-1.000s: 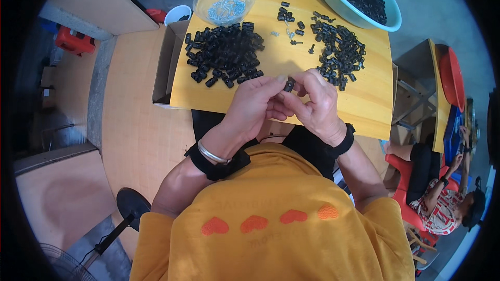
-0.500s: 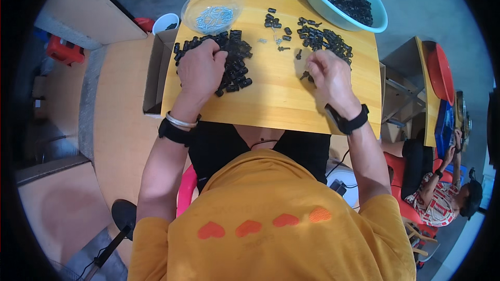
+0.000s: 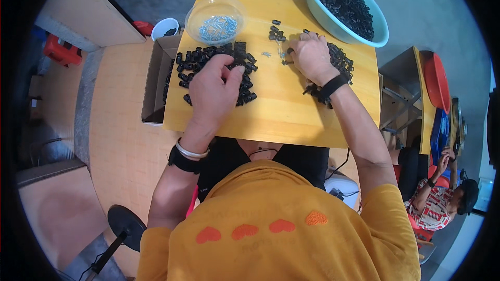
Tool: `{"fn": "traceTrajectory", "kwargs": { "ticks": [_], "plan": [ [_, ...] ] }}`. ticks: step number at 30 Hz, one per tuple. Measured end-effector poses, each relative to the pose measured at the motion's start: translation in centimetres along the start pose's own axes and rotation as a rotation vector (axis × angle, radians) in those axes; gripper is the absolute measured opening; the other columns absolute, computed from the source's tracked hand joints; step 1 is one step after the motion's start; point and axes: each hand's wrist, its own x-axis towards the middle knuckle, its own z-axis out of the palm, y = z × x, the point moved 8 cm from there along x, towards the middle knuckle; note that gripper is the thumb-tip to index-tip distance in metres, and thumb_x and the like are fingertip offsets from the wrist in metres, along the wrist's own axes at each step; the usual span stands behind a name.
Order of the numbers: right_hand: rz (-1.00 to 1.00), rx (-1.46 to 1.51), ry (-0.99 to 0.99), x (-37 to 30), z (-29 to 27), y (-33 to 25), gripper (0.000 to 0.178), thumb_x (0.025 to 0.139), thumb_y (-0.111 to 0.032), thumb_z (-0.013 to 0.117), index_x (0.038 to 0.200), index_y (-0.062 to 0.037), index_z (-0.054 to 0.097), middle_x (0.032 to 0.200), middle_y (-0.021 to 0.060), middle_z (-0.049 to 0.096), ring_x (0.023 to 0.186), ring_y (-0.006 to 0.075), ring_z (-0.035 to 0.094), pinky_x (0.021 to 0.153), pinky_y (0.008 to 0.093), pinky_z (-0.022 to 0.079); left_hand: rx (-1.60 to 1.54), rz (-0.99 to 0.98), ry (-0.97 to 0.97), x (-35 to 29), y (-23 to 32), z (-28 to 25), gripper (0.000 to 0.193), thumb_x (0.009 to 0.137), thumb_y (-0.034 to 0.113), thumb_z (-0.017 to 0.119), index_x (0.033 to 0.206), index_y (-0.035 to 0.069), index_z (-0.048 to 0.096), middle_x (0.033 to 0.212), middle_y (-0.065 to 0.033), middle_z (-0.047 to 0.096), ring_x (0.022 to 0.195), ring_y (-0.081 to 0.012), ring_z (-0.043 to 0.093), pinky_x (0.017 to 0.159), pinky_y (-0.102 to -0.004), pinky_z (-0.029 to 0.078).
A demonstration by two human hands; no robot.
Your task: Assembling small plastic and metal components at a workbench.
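My left hand (image 3: 212, 92) hovers over a pile of short black cylindrical pieces (image 3: 245, 96) at the left of the yellow wooden table. Its thumb and forefinger are bent and apart, and nothing clearly shows between them. Farther right, my right hand (image 3: 312, 58) reaches down beside a heap of small black parts (image 3: 341, 62). Its fingers are curled together, with the tips hidden, so I cannot make out what they hold. Between the hands lie some small silvery pins (image 3: 266, 54) and a little group of black cylinders (image 3: 276, 34).
A clear plastic bowl (image 3: 194, 20) of silvery pins stands behind the left pile. A light-blue basin (image 3: 383, 33) full of black parts sits at the far right. A cardboard box (image 3: 151, 98) adjoins the table's left side. Another person (image 3: 432, 203) sits at the right.
My right hand has moved forward and left, to the far side of its heap. My left hand has shifted right and nearer, its thumb and forefinger now parted.
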Motion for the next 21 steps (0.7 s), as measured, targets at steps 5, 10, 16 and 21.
{"fn": "traceTrajectory", "kwargs": {
  "ticks": [5, 10, 16, 21],
  "plan": [
    [-0.111, 0.301, 0.172, -3.0, -4.6, -1.8, 0.013, 0.075, -0.012, 0.059, 0.086, -0.0066, 0.064, 0.083, 0.0139, 0.062, 0.084, 0.0313, 0.059, 0.073, 0.041, 0.045, -0.346, 0.071, -0.013, -1.9, 1.7, 1.4, 0.015, 0.084, 0.012, 0.064, 0.093, 0.002, 0.059, 0.065, -0.0047, 0.059, 0.053, -0.0093, 0.052, 0.05, -0.0244, 0.044],
    [-0.212, 0.792, 0.073, -7.5, -7.0, -5.3, 0.006, 0.076, -0.003, 0.059, 0.08, -0.0015, 0.055, 0.073, 0.0178, 0.06, 0.069, 0.0348, 0.061, 0.06, 0.0388, 0.048, -0.813, -0.285, -0.335, -3.4, 2.1, 5.9, 0.014, 0.088, 0.012, 0.06, 0.093, 0.0, 0.058, 0.071, -0.0029, 0.06, 0.056, -0.0075, 0.054, 0.051, -0.0189, 0.045],
    [-0.081, 1.302, 0.159, -8.8, -6.4, -4.2, 0.005, 0.083, -0.003, 0.061, 0.087, -0.0003, 0.058, 0.07, 0.0063, 0.059, 0.066, 0.0137, 0.059, 0.061, 0.0264, 0.047, -1.142, -0.509, -0.407, -4.3, 2.3, 6.5, 0.011, 0.09, 0.013, 0.057, 0.093, 0.003, 0.059, 0.074, -0.0053, 0.063, 0.06, -0.0101, 0.059, 0.053, -0.0212, 0.048],
    [-0.023, 1.396, 0.118, -8.8, -5.2, -4.1, 0.002, 0.084, -0.002, 0.061, 0.085, -0.0006, 0.06, 0.074, 0.0027, 0.06, 0.069, 0.0089, 0.058, 0.063, 0.0238, 0.047, -1.186, -0.563, -0.439, -5.2, 2.1, 6.8, 0.014, 0.091, 0.014, 0.054, 0.099, 0.004, 0.058, 0.082, -0.0081, 0.066, 0.066, -0.0136, 0.063, 0.057, -0.023, 0.05]
  ]
}}
